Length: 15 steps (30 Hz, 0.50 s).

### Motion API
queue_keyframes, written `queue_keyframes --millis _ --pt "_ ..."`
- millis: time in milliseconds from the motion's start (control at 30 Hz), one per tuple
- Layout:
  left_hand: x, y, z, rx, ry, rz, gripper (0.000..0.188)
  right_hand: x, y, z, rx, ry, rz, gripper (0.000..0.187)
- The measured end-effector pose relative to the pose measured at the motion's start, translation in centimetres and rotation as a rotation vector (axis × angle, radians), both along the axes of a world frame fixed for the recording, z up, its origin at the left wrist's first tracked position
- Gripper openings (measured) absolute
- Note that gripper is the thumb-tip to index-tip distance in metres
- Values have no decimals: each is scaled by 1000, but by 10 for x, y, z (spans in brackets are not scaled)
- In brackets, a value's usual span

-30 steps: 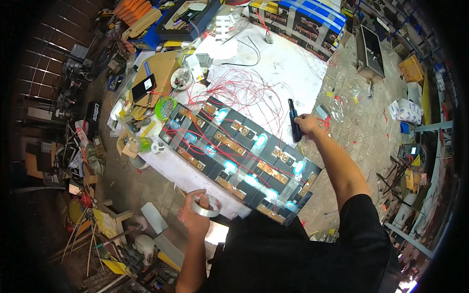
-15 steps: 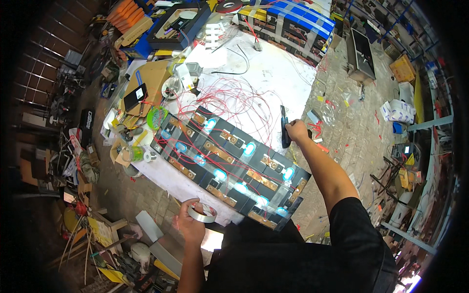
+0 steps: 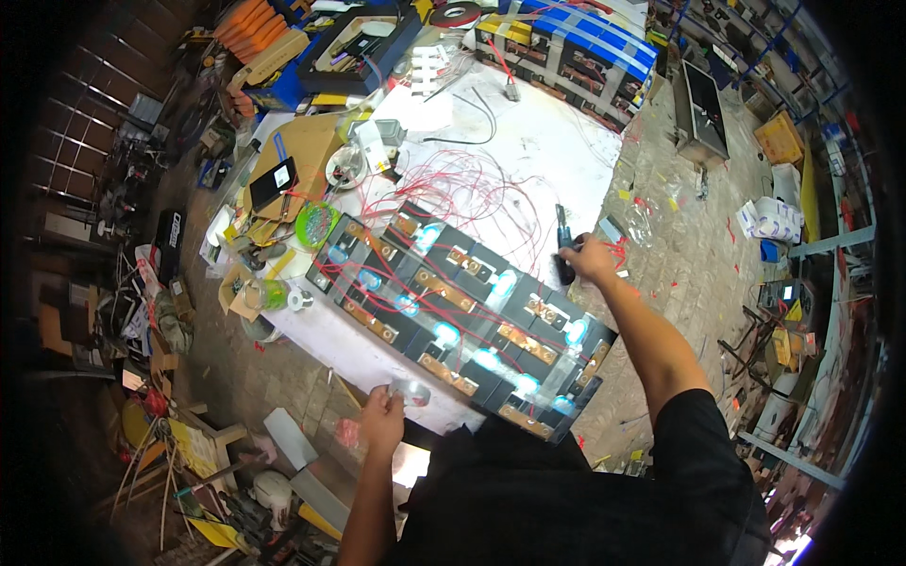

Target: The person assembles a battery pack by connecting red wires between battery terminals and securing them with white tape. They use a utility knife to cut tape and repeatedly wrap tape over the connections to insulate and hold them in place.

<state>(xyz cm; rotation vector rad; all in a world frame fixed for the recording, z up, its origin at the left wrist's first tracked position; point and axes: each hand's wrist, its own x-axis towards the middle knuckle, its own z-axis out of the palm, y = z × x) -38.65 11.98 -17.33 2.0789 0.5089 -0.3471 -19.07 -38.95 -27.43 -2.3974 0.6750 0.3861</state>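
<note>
Left hand (image 3: pixel 382 422) is grasping the tape roll (image 3: pixel 412 392) by its left side; the roll is now sitting farther out past the fingers than a moment ago, though exact finger placement is blurring. Cell pack (image 3: pixel 472 325) is lying on the white table (image 3: pixel 557 123) between the 2 hands, red wires (image 3: pixel 453 179) crossing it. Dark tool (image 3: pixel 563 224) is barely changing pose, right hand (image 3: pixel 593 258) gripping it. Meaning: only the tape hold is shifting; 0 hands are touching the pack.
</note>
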Motion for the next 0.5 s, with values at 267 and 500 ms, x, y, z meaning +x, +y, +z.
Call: queue_keyframes --millis 267,500 --pt "21 55 -117 173 74 -203 33 -35 41 102 177 -338 29 36" --pt "66 60 -82 225 28 -379 48 -109 95 182 149 -435 -38 23"
